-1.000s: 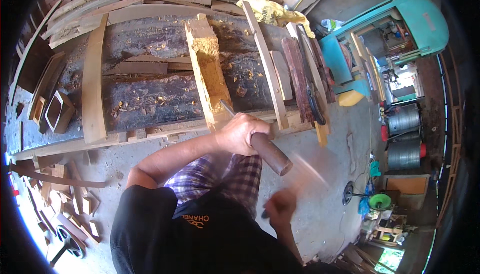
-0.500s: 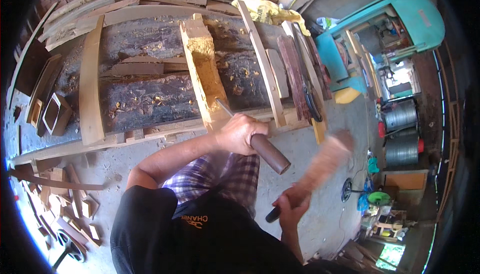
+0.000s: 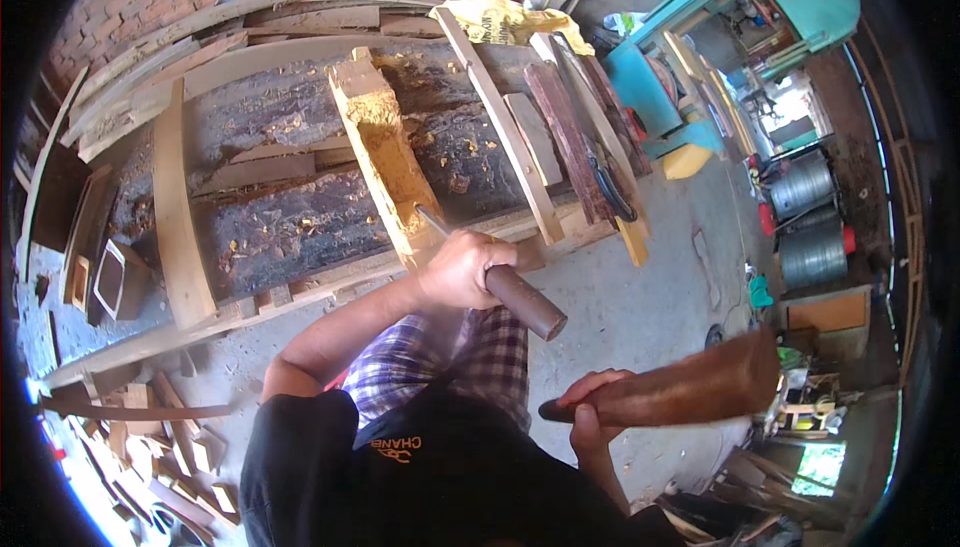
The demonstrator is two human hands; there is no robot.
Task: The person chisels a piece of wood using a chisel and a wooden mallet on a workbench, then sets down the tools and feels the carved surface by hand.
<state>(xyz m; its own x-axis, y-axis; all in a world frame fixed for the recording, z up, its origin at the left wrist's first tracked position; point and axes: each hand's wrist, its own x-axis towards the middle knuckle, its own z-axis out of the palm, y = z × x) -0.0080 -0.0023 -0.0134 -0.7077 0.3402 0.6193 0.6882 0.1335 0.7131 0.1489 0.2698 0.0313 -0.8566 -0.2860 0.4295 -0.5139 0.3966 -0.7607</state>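
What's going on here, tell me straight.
A person is working at a dark workbench with both hands full. The left hand grips a chisel by its brown handle, the blade reaching into the near end of a hollowed yellow wood block. The right hand holds a wooden mallet out to the right, apart from the chisel.

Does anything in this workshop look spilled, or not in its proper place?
Yes: loose yellowish wood chips lie scattered over the dark bench top, on both sides of the hollowed timber, so it looks littered. Wood offcuts also lie jumbled on the floor at lower left, crossing at odd angles without order.
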